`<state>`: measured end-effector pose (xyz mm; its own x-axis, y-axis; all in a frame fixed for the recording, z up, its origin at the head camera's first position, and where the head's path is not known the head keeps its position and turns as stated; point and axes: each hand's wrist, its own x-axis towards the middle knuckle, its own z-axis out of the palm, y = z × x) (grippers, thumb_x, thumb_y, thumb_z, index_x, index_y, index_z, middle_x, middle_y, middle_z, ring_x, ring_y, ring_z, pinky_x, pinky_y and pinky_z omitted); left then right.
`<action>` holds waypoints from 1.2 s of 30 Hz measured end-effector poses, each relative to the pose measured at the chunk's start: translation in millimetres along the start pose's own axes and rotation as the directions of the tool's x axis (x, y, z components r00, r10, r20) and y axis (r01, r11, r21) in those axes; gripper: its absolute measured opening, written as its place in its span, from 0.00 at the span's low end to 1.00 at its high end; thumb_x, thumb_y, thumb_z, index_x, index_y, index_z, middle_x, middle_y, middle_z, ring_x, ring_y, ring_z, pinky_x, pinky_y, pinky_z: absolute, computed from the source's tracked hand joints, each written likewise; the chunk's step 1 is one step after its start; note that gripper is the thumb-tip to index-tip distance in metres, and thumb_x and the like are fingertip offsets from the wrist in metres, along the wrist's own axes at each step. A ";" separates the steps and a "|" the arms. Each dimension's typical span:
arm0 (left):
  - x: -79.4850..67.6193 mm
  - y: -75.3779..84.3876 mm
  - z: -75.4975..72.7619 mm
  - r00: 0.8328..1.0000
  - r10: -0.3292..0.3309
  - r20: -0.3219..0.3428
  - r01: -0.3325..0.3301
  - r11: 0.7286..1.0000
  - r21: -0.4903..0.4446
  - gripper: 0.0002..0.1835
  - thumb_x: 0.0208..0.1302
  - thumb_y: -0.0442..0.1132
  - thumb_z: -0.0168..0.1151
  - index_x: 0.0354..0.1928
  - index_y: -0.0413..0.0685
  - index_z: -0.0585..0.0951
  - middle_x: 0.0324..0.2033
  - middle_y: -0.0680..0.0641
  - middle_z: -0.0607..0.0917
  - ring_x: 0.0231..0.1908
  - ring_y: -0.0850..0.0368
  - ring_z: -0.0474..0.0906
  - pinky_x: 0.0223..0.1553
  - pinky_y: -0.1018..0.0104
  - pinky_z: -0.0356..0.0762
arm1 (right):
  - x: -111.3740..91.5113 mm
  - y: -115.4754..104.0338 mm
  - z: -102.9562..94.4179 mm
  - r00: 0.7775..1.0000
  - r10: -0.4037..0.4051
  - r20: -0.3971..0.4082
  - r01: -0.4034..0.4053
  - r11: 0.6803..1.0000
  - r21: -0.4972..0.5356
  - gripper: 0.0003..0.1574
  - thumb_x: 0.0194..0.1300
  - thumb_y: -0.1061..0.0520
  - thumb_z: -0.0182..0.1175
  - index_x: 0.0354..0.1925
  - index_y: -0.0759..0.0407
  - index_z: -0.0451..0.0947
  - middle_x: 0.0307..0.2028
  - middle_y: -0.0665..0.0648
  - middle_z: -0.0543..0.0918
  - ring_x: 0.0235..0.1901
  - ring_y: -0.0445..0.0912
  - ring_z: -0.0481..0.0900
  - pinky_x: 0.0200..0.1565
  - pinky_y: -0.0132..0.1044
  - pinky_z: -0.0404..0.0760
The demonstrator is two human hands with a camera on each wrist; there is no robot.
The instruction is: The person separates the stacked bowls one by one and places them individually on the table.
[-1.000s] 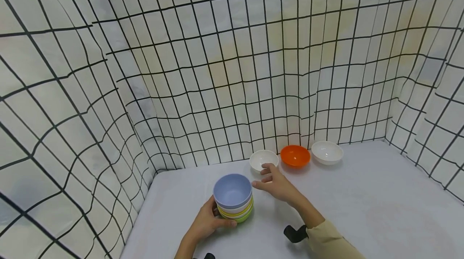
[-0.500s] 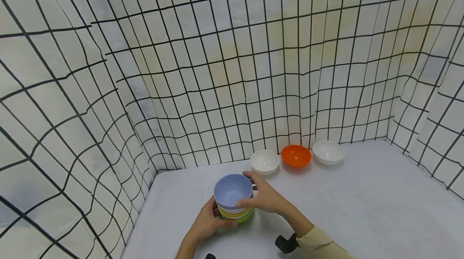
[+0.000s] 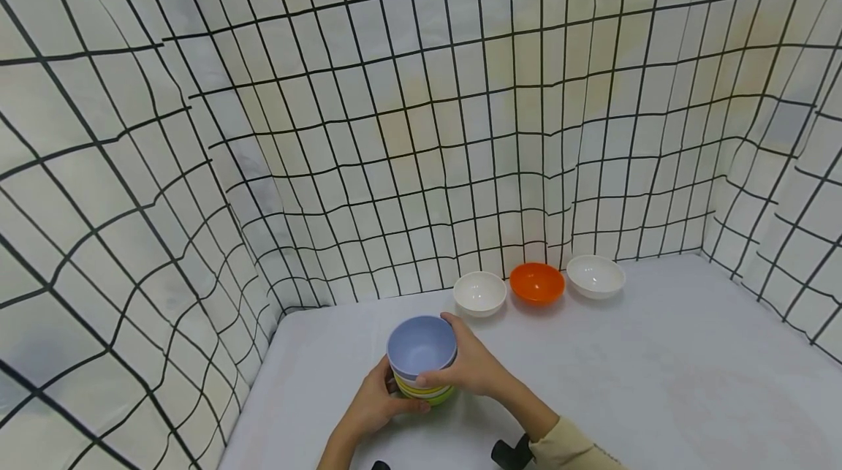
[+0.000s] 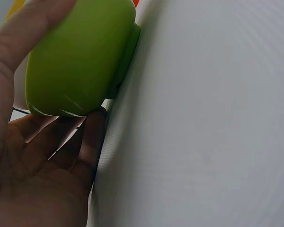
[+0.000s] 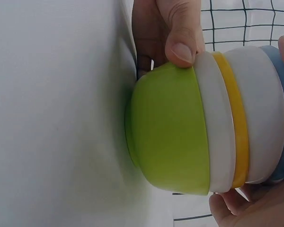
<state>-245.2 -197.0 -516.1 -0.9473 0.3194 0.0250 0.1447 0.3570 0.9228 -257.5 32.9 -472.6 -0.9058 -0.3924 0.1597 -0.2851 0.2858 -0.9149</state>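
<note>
A stack of nested bowls stands upright on the white-covered table. Its top is a blue bowl (image 3: 419, 346); below come a white bowl (image 5: 260, 113), a yellow bowl (image 5: 235, 123), another white bowl (image 5: 217, 127) and a green bowl (image 5: 170, 132) at the bottom. My left hand (image 3: 373, 403) grips the stack low on its left side, thumb in front and fingers behind. My right hand (image 3: 475, 364) holds the upper part from the right, thumb at the front just under the blue rim. In the left wrist view, the palm and fingers curve round the green bowl (image 4: 80, 56).
Along the back edge, by the grid-patterned wall (image 3: 421, 126), stand a white bowl (image 3: 480, 293), an orange bowl (image 3: 536, 283) and a second white bowl (image 3: 595, 276). A black device (image 3: 511, 452) is strapped at my right wrist. White cloth (image 3: 658, 368) covers the table.
My right hand has come left and down from beside the stack and taken hold of its upper part. My left hand and the bowls stay in place.
</note>
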 end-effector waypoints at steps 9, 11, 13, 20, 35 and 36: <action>-1.4 1.0 -0.3 1.000 -0.003 -0.001 0.003 1.000 0.000 0.54 0.44 0.43 0.85 0.74 0.51 0.65 0.64 0.45 0.80 0.61 0.51 0.80 0.58 0.73 0.78 | -1.6 -2.0 2.8 1.000 -0.013 -0.009 0.013 1.000 0.015 0.73 0.47 0.39 0.82 0.78 0.60 0.51 0.68 0.61 0.73 0.63 0.56 0.76 0.64 0.57 0.80; -2.0 1.1 -0.6 1.000 -0.001 -0.002 0.001 1.000 0.005 0.53 0.45 0.43 0.85 0.74 0.51 0.65 0.64 0.45 0.80 0.60 0.51 0.80 0.59 0.71 0.79 | -1.5 -1.7 3.3 1.000 -0.014 -0.010 0.014 1.000 0.016 0.72 0.47 0.39 0.82 0.77 0.60 0.52 0.68 0.61 0.73 0.63 0.55 0.76 0.64 0.56 0.81; -2.6 1.4 -0.8 1.000 0.000 -0.005 0.000 1.000 0.006 0.53 0.45 0.43 0.85 0.74 0.50 0.65 0.64 0.45 0.80 0.60 0.50 0.81 0.59 0.68 0.80 | -1.4 -1.1 3.7 1.000 -0.014 -0.016 0.014 1.000 0.011 0.72 0.47 0.39 0.82 0.77 0.59 0.52 0.68 0.61 0.73 0.63 0.56 0.76 0.64 0.56 0.81; -2.5 1.8 -0.7 1.000 0.000 0.000 0.000 1.000 0.004 0.55 0.46 0.44 0.85 0.75 0.50 0.64 0.65 0.43 0.78 0.61 0.48 0.80 0.60 0.68 0.80 | -1.5 0.5 4.1 0.998 -0.032 -0.057 0.032 0.999 -0.005 0.72 0.46 0.40 0.83 0.77 0.59 0.54 0.68 0.61 0.73 0.63 0.56 0.77 0.63 0.57 0.81; -1.0 2.9 -1.1 1.000 -0.022 -0.003 0.022 1.000 0.007 0.58 0.45 0.45 0.85 0.77 0.52 0.61 0.68 0.43 0.76 0.65 0.44 0.77 0.68 0.46 0.77 | -5.1 -13.7 -6.0 0.989 -0.079 -0.123 0.078 0.997 -0.009 0.71 0.44 0.43 0.84 0.77 0.54 0.55 0.68 0.57 0.75 0.62 0.55 0.78 0.63 0.56 0.82; -1.0 2.5 -1.1 1.000 -0.021 -0.004 0.022 1.000 0.006 0.58 0.44 0.45 0.86 0.77 0.52 0.61 0.68 0.43 0.76 0.65 0.43 0.77 0.68 0.45 0.76 | -5.5 -14.9 -7.0 0.989 -0.077 -0.125 0.077 0.997 -0.008 0.71 0.44 0.43 0.84 0.77 0.54 0.55 0.68 0.57 0.75 0.61 0.55 0.78 0.63 0.56 0.82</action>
<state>-244.3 -197.4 -513.3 -0.9513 0.3081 0.0067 0.1260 0.3690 0.9209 -250.5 37.0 -457.3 -0.9132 -0.3009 0.2748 -0.3561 0.2618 -0.8970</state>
